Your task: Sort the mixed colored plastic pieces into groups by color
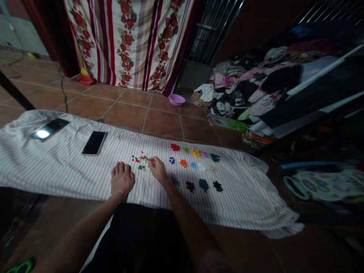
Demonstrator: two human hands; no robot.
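Right hand (157,169) fingertips pinched together at right edge of mixed coloured pieces (139,159); too small to tell if one's gripped. Left hand (123,179) palm down on striped cloth (71,170), near side of pieces, grip hidden, can't tell. Single-colour piles (183,163) further right.

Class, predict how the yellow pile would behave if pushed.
The yellow pile would probably scatter, since it looks like many small loose pieces. Each piece is likely light, being tiny beside the right hand. The wrinkled striped cloth underneath may ruck up too.
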